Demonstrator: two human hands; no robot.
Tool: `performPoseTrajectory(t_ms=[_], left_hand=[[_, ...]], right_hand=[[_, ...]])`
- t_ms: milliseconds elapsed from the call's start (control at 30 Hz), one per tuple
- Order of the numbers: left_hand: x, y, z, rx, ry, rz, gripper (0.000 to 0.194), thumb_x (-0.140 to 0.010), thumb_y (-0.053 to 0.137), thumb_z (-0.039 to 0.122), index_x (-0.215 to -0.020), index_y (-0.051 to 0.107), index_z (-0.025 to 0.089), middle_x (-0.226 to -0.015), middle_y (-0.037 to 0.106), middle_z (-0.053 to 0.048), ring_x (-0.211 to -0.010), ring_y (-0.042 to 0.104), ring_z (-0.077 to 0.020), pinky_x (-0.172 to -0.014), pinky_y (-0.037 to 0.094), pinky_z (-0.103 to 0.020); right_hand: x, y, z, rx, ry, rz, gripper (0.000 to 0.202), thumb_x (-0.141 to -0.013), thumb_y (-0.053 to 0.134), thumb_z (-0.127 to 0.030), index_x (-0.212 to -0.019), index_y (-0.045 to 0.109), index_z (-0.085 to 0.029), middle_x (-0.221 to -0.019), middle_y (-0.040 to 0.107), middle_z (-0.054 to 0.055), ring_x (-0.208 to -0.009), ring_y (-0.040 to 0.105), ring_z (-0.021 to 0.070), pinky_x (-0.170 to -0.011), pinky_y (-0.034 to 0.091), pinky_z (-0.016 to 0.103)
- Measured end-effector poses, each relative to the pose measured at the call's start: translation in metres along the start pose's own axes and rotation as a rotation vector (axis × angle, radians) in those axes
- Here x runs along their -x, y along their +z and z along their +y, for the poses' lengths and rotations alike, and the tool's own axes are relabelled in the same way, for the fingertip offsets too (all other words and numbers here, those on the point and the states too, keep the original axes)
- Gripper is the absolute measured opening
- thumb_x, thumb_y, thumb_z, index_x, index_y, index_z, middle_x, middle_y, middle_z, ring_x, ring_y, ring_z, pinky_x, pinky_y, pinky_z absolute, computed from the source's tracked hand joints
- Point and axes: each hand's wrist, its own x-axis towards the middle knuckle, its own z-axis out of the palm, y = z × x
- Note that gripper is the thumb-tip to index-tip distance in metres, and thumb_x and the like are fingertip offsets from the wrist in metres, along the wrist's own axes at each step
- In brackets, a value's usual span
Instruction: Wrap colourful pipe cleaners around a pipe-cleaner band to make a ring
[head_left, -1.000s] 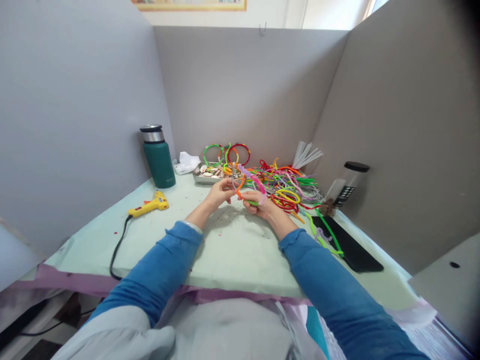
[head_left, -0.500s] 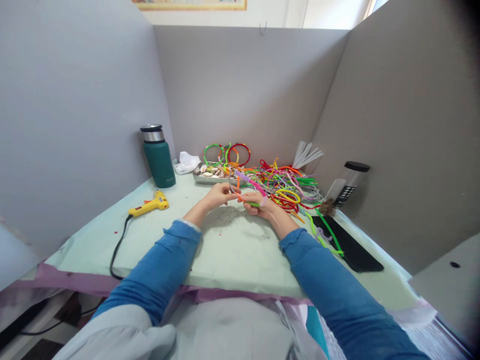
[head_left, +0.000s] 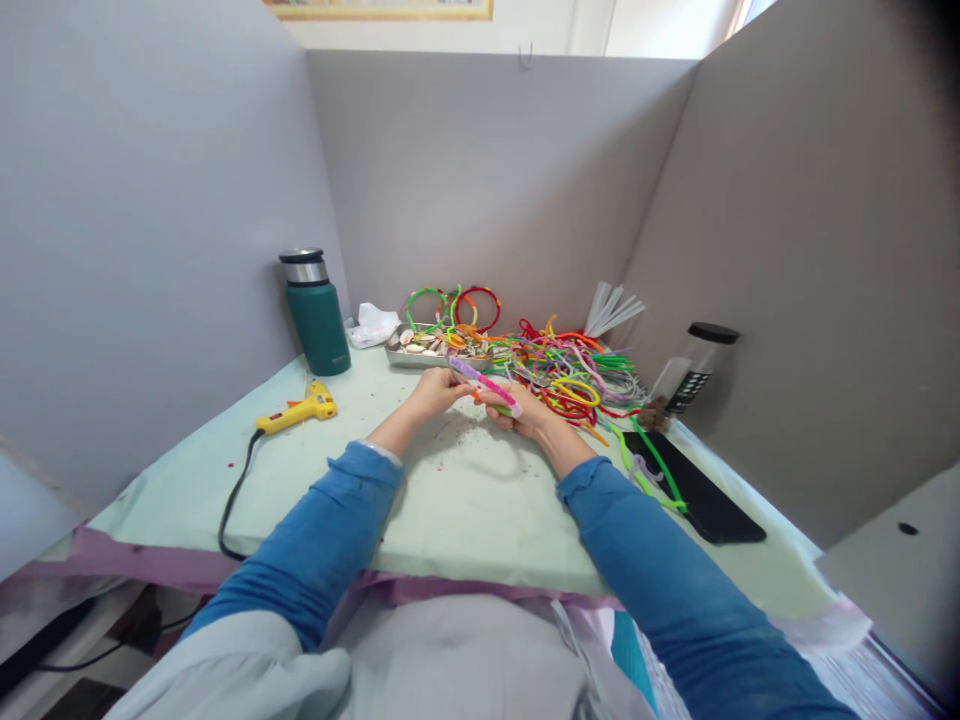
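Observation:
Near the middle of the table, my left hand (head_left: pixel 437 393) and my right hand (head_left: pixel 519 408) almost meet, both closed on a ring of fuzzy pipe cleaners (head_left: pixel 486 382). Purple and pink show along the ring's upper side, with bits of orange and green between the fingers. Just behind the hands lies a metal tray (head_left: pixel 405 361) of shells. A tangled pile of coloured pipe cleaners (head_left: pixel 574 365) spreads to the right of it. My fingertips partly hide the ring's lower part.
Finished-looking rings (head_left: pixel 478 290) lean behind the tray. On the left are a green bottle (head_left: pixel 321 325), a yellow glue gun (head_left: pixel 300 408) with a black cord and white tissue (head_left: pixel 373 325). White sticks (head_left: pixel 611 310), a clear bottle (head_left: pixel 701 365) and a black mat (head_left: pixel 712 500) are on the right.
The purple and pink part of the ring has tilted down and to the left, lying lower across my hands. Both hands stay in nearly the same place.

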Motion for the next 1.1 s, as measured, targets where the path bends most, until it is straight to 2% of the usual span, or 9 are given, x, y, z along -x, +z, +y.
performPoseTrajectory(t_ms=[200, 367, 500, 600, 867, 967, 1100], left_hand=[[-0.002, 0.003, -0.006, -0.012, -0.063, -0.025, 0.027, -0.066, 0.062, 0.034, -0.049, 0.059, 0.014, -0.045, 0.048, 0.001, -0.047, 0.039, -0.0086, -0.045, 0.025, -0.020], [0.001, 0.003, -0.002, 0.020, -0.038, -0.068, 0.034, -0.069, 0.059, 0.034, -0.043, 0.051, 0.015, -0.042, 0.042, 0.002, -0.045, 0.035, -0.0080, -0.044, 0.024, -0.021], [0.005, 0.003, 0.000, 0.075, -0.131, -0.089, 0.035, -0.073, 0.057, 0.037, -0.046, 0.051, 0.015, -0.041, 0.041, 0.001, -0.043, 0.034, -0.0082, -0.041, 0.021, -0.023], [0.007, 0.002, 0.001, 0.150, -0.209, -0.113, 0.034, -0.074, 0.057, 0.040, -0.050, 0.051, 0.016, -0.041, 0.042, 0.001, -0.041, 0.035, -0.0086, -0.041, 0.023, -0.024], [0.004, 0.003, -0.007, 0.198, -0.257, -0.182, 0.042, -0.069, 0.057, 0.055, -0.052, 0.043, 0.019, -0.044, 0.033, 0.005, -0.040, 0.030, -0.0082, -0.041, 0.023, -0.025], [0.004, 0.004, -0.006, 0.302, -0.319, -0.191, 0.045, -0.068, 0.059, 0.056, -0.051, 0.036, 0.020, -0.044, 0.027, 0.006, -0.039, 0.025, -0.0074, -0.041, 0.020, -0.025], [0.007, 0.005, 0.003, 0.376, -0.375, -0.169, 0.045, -0.068, 0.061, 0.054, -0.049, 0.040, 0.019, -0.044, 0.031, 0.004, -0.039, 0.027, -0.0075, -0.040, 0.019, -0.025]], right_hand=[[0.001, 0.006, 0.000, 0.081, -0.022, 0.101, 0.024, -0.065, 0.070, -0.035, -0.073, 0.061, -0.014, -0.044, 0.050, -0.004, -0.031, 0.031, 0.0045, -0.031, 0.018, 0.020], [-0.001, 0.005, 0.003, 0.224, -0.071, 0.185, 0.025, -0.065, 0.069, -0.039, -0.068, 0.060, -0.016, -0.046, 0.048, -0.004, -0.034, 0.031, 0.0048, -0.033, 0.019, 0.020], [-0.001, 0.008, 0.003, 0.338, -0.178, 0.209, 0.026, -0.069, 0.065, -0.040, -0.064, 0.060, -0.015, -0.049, 0.051, -0.003, -0.041, 0.037, 0.0063, -0.039, 0.025, 0.020], [0.000, 0.012, 0.000, 0.443, -0.251, 0.224, 0.026, -0.073, 0.062, -0.039, -0.065, 0.061, -0.015, -0.048, 0.052, -0.002, -0.044, 0.041, 0.0079, -0.044, 0.029, 0.021], [0.000, 0.016, -0.001, 0.678, -0.351, 0.289, 0.026, -0.079, 0.055, -0.038, -0.073, 0.064, -0.014, -0.050, 0.055, -0.001, -0.047, 0.047, 0.0106, -0.050, 0.035, 0.023], [0.000, 0.016, 0.000, 0.740, -0.396, 0.303, 0.025, -0.081, 0.053, -0.036, -0.075, 0.065, -0.014, -0.051, 0.057, -0.001, -0.049, 0.049, 0.0109, -0.052, 0.036, 0.023], [-0.001, 0.014, 0.003, 0.744, -0.386, 0.281, 0.025, -0.082, 0.052, -0.036, -0.076, 0.065, -0.015, -0.051, 0.057, -0.001, -0.050, 0.050, 0.0112, -0.052, 0.036, 0.022]])
